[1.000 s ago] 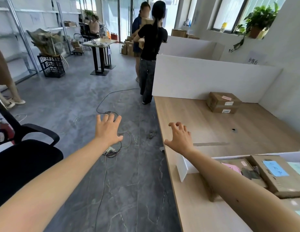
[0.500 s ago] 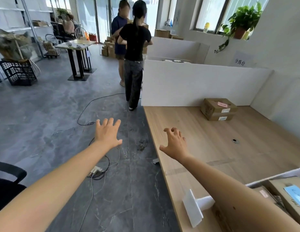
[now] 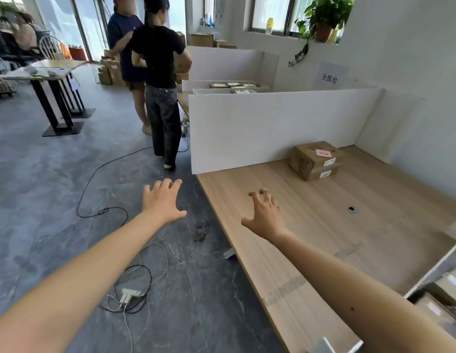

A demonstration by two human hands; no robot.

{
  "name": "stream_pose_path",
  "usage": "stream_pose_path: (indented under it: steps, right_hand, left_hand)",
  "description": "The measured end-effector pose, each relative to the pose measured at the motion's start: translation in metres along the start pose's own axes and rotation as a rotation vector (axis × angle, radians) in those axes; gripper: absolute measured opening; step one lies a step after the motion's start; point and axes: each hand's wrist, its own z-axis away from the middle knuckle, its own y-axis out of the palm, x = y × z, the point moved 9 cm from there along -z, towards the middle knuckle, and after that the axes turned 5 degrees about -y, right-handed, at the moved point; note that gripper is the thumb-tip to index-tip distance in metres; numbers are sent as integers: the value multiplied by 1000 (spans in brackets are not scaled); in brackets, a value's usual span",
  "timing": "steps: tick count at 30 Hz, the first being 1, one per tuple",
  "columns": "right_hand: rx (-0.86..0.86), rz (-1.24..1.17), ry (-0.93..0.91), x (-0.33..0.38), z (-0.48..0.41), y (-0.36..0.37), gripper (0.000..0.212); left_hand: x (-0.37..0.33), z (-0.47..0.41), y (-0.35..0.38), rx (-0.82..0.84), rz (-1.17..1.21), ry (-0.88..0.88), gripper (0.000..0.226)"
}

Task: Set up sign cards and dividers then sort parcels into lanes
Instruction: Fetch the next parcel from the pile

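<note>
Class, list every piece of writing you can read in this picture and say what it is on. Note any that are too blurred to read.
"分拣台": white paper sign on the grey wall.
Pink sticker on the stacked brown cardboard parcels: too blurred to read.
White labels on the parcels' sides: too small to read.

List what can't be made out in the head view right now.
- Parcel labels: too small to read.
- Boxes at lower right: cut off by the frame edge and the right arm.
- Far lanes behind the white divider: mostly hidden.
- Bystanders' hands: turned away, blocked by their bodies.
</note>
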Motion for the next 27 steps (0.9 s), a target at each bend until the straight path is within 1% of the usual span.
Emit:
stream_pose_path:
  steps: [4, 11, 20, 27]
  right_hand:
    - [-8, 8, 42, -21, -27, 1, 74]
    - [-22, 30, 70, -58, -92, 10, 73]
    - [-61, 9, 163, -127, -161, 7, 65]
    - [-22, 183, 136, -175, -188, -3, 67]
  left_hand:
    - [-20, -36, 9, -29, -8, 62, 93]
    - [-54, -104, 31, -36, -62, 120, 90]
    - [-127, -193, 53, 12, -35, 216, 88]
    - [-200, -232, 65, 22, -28, 300, 88]
